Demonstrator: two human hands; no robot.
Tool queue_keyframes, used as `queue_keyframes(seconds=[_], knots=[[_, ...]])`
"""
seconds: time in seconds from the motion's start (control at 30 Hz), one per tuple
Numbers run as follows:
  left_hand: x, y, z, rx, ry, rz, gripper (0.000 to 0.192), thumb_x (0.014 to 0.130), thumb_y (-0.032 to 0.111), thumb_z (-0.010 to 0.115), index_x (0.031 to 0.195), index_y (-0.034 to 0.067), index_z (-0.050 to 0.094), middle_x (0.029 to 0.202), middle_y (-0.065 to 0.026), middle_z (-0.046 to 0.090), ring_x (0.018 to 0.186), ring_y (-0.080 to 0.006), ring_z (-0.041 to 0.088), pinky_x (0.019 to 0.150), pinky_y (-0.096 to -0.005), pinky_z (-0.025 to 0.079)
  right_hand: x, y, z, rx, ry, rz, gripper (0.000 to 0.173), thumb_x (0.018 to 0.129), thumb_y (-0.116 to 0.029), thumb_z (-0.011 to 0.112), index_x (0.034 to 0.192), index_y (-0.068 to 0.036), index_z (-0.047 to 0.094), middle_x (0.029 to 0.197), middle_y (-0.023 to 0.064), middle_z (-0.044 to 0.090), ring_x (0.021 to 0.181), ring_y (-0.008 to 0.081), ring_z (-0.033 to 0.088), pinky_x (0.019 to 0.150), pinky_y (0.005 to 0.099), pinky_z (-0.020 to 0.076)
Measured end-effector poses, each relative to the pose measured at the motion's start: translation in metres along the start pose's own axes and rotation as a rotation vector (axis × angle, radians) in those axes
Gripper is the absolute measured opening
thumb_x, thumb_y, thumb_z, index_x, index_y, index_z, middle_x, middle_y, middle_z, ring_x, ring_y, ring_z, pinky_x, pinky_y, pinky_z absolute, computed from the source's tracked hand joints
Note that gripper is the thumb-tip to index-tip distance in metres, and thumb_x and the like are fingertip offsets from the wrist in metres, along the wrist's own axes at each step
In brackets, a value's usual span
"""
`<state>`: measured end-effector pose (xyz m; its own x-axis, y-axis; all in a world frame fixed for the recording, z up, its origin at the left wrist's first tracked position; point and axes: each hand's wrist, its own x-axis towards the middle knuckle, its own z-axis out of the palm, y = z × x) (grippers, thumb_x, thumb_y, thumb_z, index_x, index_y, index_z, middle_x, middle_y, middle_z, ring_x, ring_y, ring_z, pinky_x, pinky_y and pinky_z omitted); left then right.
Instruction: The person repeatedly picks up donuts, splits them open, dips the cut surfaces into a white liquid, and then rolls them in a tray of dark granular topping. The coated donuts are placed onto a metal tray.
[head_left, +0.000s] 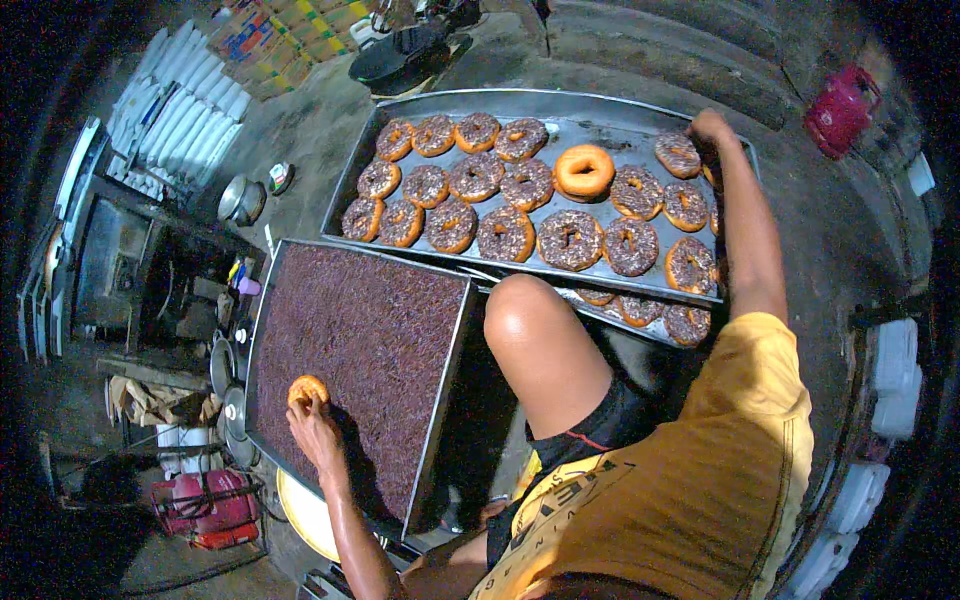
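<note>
My left hand (313, 431) grips a plain ring doughnut (309, 388) over a metal tray (448, 360) spread with dark chocolate sprinkles (367, 322). At the far right corner of a second metal tray (600, 120), my right hand (711, 126) has its fingers on the edge of a sprinkle-coated doughnut (677, 154); the fingertips are partly hidden. Rows of coated doughnuts (478, 178) lie in that tray, sprinkles upward. Among them sits a plain doughnut (585, 171), apparently stacked on another.
Beneath the doughnut tray, another tray holds coated doughnuts (686, 324). My bent knee (525, 304) rises beside both trays. Around them on the floor are a dark wok (401, 60), a metal pot (241, 199), and red gas cylinders (841, 112). Pot lids (236, 427) stand left of the sprinkle tray.
</note>
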<state>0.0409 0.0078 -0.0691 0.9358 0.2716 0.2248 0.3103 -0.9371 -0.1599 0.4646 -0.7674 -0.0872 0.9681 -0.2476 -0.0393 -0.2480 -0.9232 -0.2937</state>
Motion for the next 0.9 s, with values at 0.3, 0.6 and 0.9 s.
queue_keyframes(seconds=[0.3,0.6,0.9], knots=[[0.018,-0.026,-0.018,-0.608,0.158,-0.383,0.024,0.091,0.015,0.064,0.103,-0.005,0.067,0.094,-0.0234,0.068,0.083,-0.0335,0.067,0.076,-0.04,0.05,-0.138,-0.271,-0.026,0.435,0.272,-0.892,0.026,0.091,-0.022,0.057,0.102,-0.002,0.07,0.095,0.0142,0.072,0.084,0.027,0.069,0.079,0.0373,0.0525],[0.038,0.04,-0.085,-2.174,0.134,-0.624,0.028,0.099,0.036,0.055,0.116,0.014,0.06,0.099,-0.0025,0.063,0.062,-0.0106,0.055,0.049,-0.018,0.046,-0.291,-0.491,0.037,1.065,-1.271,-0.96,0.036,0.1,-0.023,0.052,0.129,-0.003,0.057,0.111,0.0114,0.068,0.088,0.0184,0.068,0.069,0.0321,0.0572],[0.086,0.107,-0.12,-2.055,-0.077,-0.516,0.035,0.099,0.036,0.053,0.121,0.01,0.058,0.11,-0.0027,0.063,0.091,-0.0145,0.06,0.065,-0.0239,0.052,-0.266,-0.501,0.049,1.356,-1.243,-0.887,0.029,0.097,-0.021,0.057,0.12,-0.004,0.061,0.107,0.0069,0.069,0.091,0.0163,0.067,0.076,0.0383,0.0579]])
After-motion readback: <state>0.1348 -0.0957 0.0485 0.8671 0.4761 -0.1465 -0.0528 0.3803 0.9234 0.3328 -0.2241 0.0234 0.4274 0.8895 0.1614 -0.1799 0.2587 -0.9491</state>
